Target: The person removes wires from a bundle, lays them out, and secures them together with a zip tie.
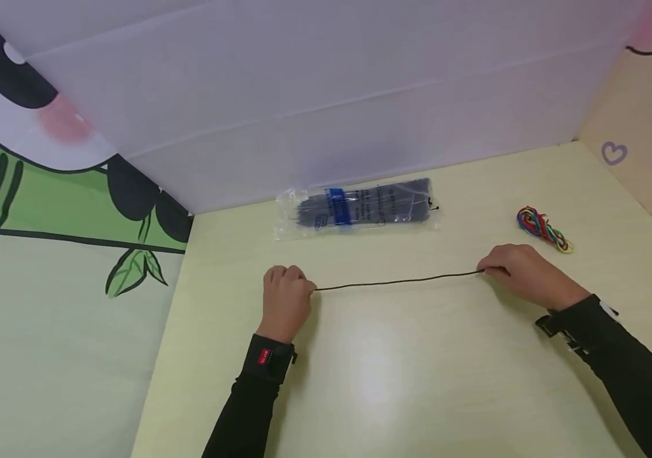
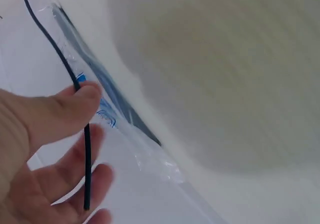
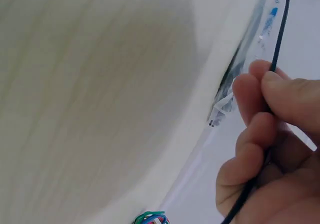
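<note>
Pale counter [image 1: 383, 407] fills the head view's lower middle and right, below a white backdrop [image 1: 331, 83]. Over it, mid-frame, a dark cord [image 1: 385, 283] runs nearly straight, pinched by thumb and fingers of the left hand [image 1: 287, 302] and right hand [image 1: 523, 273]. Behind lie a clear packet [image 1: 394, 202], upper centre, and coloured strings [image 1: 543, 229], upper right. The right wrist view cuts off one cord end.

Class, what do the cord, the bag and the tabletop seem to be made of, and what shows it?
Cord: smooth and matte, perhaps rubber or plastic; it looks evenly round.
Bag: glossy plastic film, being see-through and crinkled.
Tabletop: wood or wood-look laminate, with faint grain and a soft sheen.
</note>
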`<action>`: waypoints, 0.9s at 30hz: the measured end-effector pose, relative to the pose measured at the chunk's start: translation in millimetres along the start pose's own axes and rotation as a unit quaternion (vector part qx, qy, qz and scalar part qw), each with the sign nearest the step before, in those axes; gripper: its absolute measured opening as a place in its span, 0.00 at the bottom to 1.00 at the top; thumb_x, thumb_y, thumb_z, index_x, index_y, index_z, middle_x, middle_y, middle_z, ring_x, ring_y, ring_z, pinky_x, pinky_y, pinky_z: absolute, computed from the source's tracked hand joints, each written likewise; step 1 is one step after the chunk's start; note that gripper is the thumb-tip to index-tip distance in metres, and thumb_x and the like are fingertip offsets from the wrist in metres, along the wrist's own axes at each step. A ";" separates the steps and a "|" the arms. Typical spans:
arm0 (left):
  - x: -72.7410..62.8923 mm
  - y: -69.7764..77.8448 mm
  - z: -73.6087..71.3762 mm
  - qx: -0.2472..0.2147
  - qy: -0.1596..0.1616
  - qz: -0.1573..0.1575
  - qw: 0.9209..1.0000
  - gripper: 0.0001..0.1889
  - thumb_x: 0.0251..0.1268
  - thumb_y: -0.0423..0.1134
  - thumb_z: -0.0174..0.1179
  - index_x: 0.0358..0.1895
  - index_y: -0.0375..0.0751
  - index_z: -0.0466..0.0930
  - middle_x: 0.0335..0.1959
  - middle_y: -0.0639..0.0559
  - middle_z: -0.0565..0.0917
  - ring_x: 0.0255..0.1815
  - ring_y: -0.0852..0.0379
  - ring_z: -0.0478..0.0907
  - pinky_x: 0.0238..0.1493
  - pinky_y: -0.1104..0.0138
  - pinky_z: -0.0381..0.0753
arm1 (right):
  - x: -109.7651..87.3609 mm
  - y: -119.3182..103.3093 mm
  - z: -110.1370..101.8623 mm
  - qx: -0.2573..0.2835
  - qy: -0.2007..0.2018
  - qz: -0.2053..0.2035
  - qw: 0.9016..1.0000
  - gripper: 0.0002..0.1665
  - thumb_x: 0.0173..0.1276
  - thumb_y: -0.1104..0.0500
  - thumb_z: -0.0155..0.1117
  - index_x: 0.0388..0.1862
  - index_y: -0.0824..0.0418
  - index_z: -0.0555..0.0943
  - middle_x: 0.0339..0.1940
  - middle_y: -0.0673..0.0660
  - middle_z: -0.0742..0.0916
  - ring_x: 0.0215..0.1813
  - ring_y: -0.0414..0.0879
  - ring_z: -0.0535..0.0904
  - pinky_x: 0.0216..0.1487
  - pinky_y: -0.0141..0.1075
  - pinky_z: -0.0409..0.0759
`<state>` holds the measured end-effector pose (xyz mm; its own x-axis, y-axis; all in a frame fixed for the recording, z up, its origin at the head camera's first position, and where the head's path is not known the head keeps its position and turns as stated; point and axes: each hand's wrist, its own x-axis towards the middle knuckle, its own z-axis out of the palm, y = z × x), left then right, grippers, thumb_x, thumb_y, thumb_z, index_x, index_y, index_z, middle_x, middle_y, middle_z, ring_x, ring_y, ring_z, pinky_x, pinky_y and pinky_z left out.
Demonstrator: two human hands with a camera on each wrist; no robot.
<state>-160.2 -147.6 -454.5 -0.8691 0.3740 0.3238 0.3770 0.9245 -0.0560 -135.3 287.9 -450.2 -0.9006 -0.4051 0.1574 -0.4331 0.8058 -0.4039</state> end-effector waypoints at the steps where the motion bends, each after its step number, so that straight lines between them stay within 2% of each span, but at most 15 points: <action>1: 1.0 -0.8 0.0 -0.007 0.004 0.004 1.000 0.08 0.51 0.32 0.73 0.30 0.54 0.92 0.28 0.50 0.83 0.39 0.45 0.75 0.56 0.48 0.70 | -0.6 1.0 -0.3 -0.006 -0.004 -0.001 1.000 0.10 0.63 0.67 0.68 0.38 0.53 0.89 0.35 0.48 0.88 0.41 0.43 0.83 0.44 0.41 0.81; 4: 3.7 -1.7 1.0 -0.023 0.011 0.018 1.000 0.11 0.50 0.26 0.70 0.26 0.51 0.91 0.24 0.51 0.81 0.32 0.48 0.76 0.44 0.54 0.74 | -3.8 5.4 -1.4 -0.029 -0.011 0.002 1.000 0.09 0.60 0.67 0.70 0.35 0.53 0.89 0.33 0.48 0.88 0.40 0.45 0.83 0.45 0.44 0.81; 7: 5.5 -1.1 0.5 -0.057 -0.012 0.013 0.998 0.14 0.50 0.21 0.65 0.23 0.47 0.90 0.22 0.52 0.80 0.24 0.54 0.77 0.30 0.63 0.77 | -8.6 9.5 -2.2 -0.065 -0.001 -0.003 0.998 0.09 0.56 0.67 0.72 0.31 0.53 0.89 0.30 0.49 0.88 0.38 0.46 0.81 0.42 0.45 0.80; 9: 6.7 -1.5 0.2 -0.079 -0.041 0.007 0.996 0.15 0.51 0.19 0.63 0.24 0.45 0.90 0.23 0.51 0.81 0.24 0.54 0.80 0.24 0.64 0.80 | -10.9 12.7 -1.5 -0.085 -0.002 -0.007 0.996 0.09 0.56 0.68 0.72 0.31 0.54 0.89 0.30 0.50 0.88 0.37 0.48 0.81 0.41 0.46 0.80; 11: 7.1 -4.2 0.9 -0.091 -0.074 -0.005 0.993 0.15 0.53 0.19 0.62 0.25 0.43 0.90 0.24 0.49 0.81 0.25 0.55 0.80 0.24 0.63 0.81 | -12.7 15.4 -1.6 -0.098 -0.007 -0.002 0.995 0.10 0.56 0.70 0.70 0.31 0.56 0.89 0.30 0.51 0.89 0.37 0.50 0.81 0.42 0.48 0.80; 15: 5.0 -14.0 3.5 -0.080 -0.110 -0.026 0.990 0.14 0.54 0.19 0.61 0.24 0.42 0.90 0.24 0.47 0.81 0.26 0.54 0.78 0.25 0.62 0.80 | -14.2 22.6 -3.0 -0.088 -0.024 0.010 0.996 0.13 0.59 0.74 0.65 0.33 0.58 0.89 0.33 0.54 0.88 0.40 0.53 0.83 0.46 0.50 0.80; 18: 2.5 -19.3 4.5 -0.078 -0.116 -0.036 0.990 0.13 0.55 0.20 0.62 0.25 0.42 0.89 0.23 0.47 0.80 0.26 0.55 0.75 0.24 0.64 0.76 | -12.5 25.5 -3.0 -0.060 -0.028 0.005 0.998 0.14 0.59 0.74 0.65 0.33 0.56 0.88 0.33 0.52 0.88 0.41 0.49 0.82 0.46 0.47 0.80; 21: 1.3 -19.5 4.3 -0.087 -0.115 -0.034 0.989 0.12 0.57 0.22 0.61 0.28 0.42 0.90 0.25 0.47 0.82 0.28 0.54 0.77 0.25 0.63 0.78 | -9.5 26.1 -1.9 -0.049 -0.027 0.006 0.998 0.14 0.60 0.72 0.65 0.32 0.53 0.87 0.32 0.49 0.86 0.38 0.44 0.80 0.43 0.43 0.79; 25: 1.3 -15.1 2.7 -0.107 -0.118 -0.039 0.986 0.11 0.59 0.26 0.59 0.35 0.43 0.91 0.30 0.47 0.86 0.33 0.51 0.82 0.28 0.61 0.81 | -7.6 24.0 -2.7 -0.070 -0.010 0.027 0.997 0.12 0.59 0.72 0.66 0.29 0.54 0.86 0.27 0.49 0.85 0.33 0.42 0.77 0.37 0.40 0.77; 27: 1.0 -12.3 1.6 -0.115 -0.126 -0.044 0.984 0.11 0.60 0.28 0.60 0.37 0.43 0.90 0.32 0.47 0.87 0.32 0.52 0.83 0.27 0.63 0.80 | -8.2 22.9 -4.1 -0.067 -0.020 0.048 0.996 0.09 0.59 0.69 0.68 0.29 0.55 0.86 0.27 0.49 0.84 0.32 0.42 0.76 0.36 0.38 0.75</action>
<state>-166.2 -158.5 -454.9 -0.9425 0.3262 0.0723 0.3341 0.9239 0.1866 -137.9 311.4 -457.0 -0.9372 -0.3377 0.0875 -0.3483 0.8910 -0.2910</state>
